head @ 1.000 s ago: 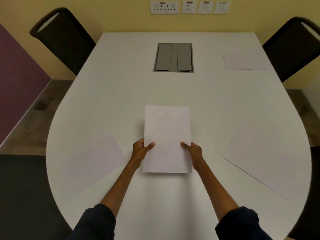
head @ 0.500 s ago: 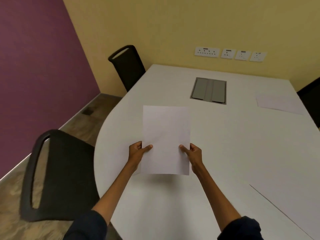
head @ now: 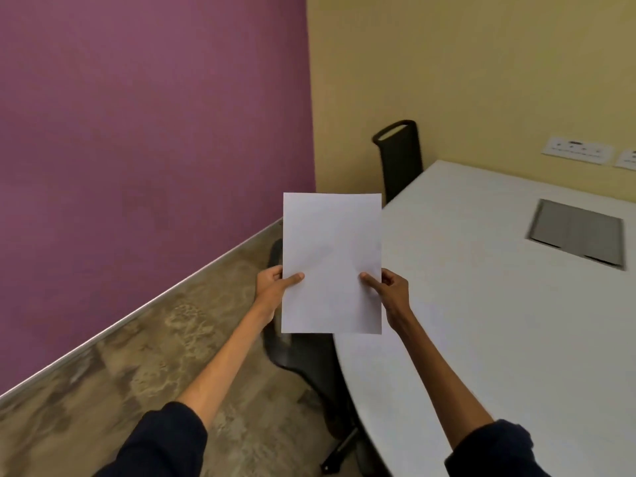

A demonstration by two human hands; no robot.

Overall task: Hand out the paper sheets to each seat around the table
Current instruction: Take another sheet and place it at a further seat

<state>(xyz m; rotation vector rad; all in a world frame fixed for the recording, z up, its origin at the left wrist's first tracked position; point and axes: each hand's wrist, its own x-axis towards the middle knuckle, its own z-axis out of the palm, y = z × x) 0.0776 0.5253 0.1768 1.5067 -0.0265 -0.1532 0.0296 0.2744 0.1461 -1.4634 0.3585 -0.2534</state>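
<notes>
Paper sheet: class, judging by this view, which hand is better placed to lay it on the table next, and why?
Probably the right hand: it grips the paper sheet on the side over the white table. The left hand hangs beyond the table's edge, above the near chair.

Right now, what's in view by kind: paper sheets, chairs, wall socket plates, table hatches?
Paper sheets: 1, the sheet held by left hand and right hand
Black chairs: 2, near and far
Wall socket plates: 2
Table cable hatch: 1
Total: 6
</notes>
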